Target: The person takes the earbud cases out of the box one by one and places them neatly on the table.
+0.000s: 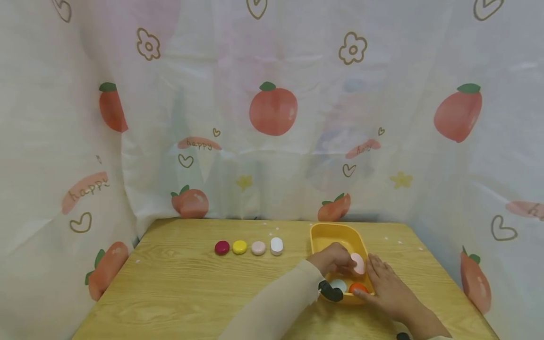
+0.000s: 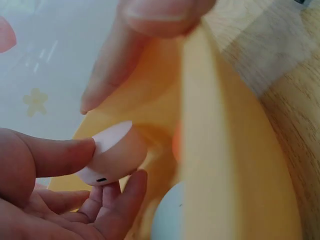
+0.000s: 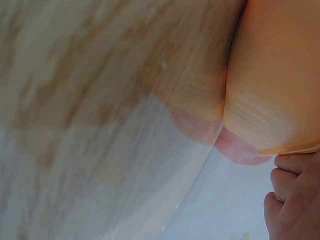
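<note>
In the head view, my left hand (image 1: 335,259) reaches into a yellow plastic bin (image 1: 338,226) at the right of the table. It pinches a pale pink rounded case (image 2: 116,152) between thumb and fingers; a small dark slot shows on the case's side in the left wrist view. My right hand (image 1: 393,288) rests along the bin's right rim, fingers extended, thumb over the front corner. Beneath, in the bin's near end, lie a pale blue rounded case (image 1: 339,285) and an orange one (image 1: 358,287). My left forearm and its wrist camera hide part of the bin's near left side.
Left of the bin, a row of small rounded cases sits on the wooden table (image 1: 178,283): dark red (image 1: 222,248), yellow (image 1: 240,247), pale pink (image 1: 258,248) and white (image 1: 276,246). A fruit-printed curtain (image 1: 272,179) hangs behind and on both sides.
</note>
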`<state>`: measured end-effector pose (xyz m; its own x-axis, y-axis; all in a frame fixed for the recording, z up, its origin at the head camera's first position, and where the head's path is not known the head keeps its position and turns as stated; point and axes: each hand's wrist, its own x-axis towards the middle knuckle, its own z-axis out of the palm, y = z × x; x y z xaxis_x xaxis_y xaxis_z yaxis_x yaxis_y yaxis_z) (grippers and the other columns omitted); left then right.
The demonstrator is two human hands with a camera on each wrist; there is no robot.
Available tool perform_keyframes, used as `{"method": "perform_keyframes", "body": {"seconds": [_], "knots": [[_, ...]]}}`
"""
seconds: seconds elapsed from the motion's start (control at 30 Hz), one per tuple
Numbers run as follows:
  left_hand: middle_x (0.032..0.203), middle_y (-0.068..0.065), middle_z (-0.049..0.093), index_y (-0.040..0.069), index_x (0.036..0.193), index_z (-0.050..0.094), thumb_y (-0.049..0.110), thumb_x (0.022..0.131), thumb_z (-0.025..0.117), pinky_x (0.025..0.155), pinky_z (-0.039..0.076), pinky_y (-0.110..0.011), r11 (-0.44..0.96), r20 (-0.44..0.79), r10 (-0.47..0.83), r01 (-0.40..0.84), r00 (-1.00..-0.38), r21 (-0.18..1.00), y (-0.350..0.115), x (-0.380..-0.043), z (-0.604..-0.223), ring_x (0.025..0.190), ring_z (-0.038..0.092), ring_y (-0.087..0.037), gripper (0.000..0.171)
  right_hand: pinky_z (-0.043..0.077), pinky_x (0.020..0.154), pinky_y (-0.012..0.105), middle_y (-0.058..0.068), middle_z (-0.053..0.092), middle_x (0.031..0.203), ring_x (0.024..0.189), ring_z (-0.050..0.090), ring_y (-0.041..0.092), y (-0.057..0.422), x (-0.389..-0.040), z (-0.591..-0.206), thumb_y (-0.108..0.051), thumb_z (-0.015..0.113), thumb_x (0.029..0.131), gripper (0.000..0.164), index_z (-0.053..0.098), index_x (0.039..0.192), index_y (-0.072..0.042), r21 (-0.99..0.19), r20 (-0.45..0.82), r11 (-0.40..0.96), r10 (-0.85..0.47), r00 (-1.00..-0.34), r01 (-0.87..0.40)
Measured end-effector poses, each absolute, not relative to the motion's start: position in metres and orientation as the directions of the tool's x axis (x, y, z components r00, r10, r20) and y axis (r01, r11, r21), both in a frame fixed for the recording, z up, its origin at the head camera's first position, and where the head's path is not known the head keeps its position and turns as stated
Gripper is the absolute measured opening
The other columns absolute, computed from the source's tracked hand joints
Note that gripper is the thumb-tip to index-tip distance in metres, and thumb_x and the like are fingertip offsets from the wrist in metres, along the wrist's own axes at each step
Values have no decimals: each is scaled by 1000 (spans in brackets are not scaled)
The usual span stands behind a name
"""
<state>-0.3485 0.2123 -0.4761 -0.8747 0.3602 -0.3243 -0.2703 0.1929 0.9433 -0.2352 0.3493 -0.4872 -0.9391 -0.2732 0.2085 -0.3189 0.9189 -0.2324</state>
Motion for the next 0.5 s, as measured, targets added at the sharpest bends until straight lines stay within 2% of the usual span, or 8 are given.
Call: {"method": "perform_keyframes", "body": {"seconds": [0.13,0.23,0.33,0.5], "knots": [[90,-16,60,-12,93,58,-21,79,64,75,57,-47,67,-308,386,-306,-870,950,209,-349,-473,75,63,-28,18,-17,109,20,30,19,154,140,18,46,349,-235,-488,-54,58,93,89,29,145,13,-226,215,918,-278,-936,-324],[110,-19,59,-18,115,54,-20,79,65,76,57,-49,24,-285,394,-300,-874,954,205,-350,-471,80,63,-29,38,-16,110,22,30,20,154,140,19,46,349,-235,-488,-53,58,94,89,29,146,13,-222,224,917,-283,-933,-332],[125,-19,55,-17,131,46,-18,80,66,77,57,-49,-3,-271,396,-296,-878,955,200,-351,-467,84,64,-29,55,-13,113,27,31,20,153,140,19,47,349,-234,-488,-53,57,94,89,28,145,14,-213,233,915,-294,-927,-343],[116,-18,57,-15,129,49,-14,82,67,78,56,-49,-43,-249,403,-290,-881,956,188,-350,-460,88,64,-30,50,-11,115,32,30,19,154,140,18,47,349,-235,-486,-55,55,94,89,30,144,15,-216,218,919,-285,-933,-331]]}}
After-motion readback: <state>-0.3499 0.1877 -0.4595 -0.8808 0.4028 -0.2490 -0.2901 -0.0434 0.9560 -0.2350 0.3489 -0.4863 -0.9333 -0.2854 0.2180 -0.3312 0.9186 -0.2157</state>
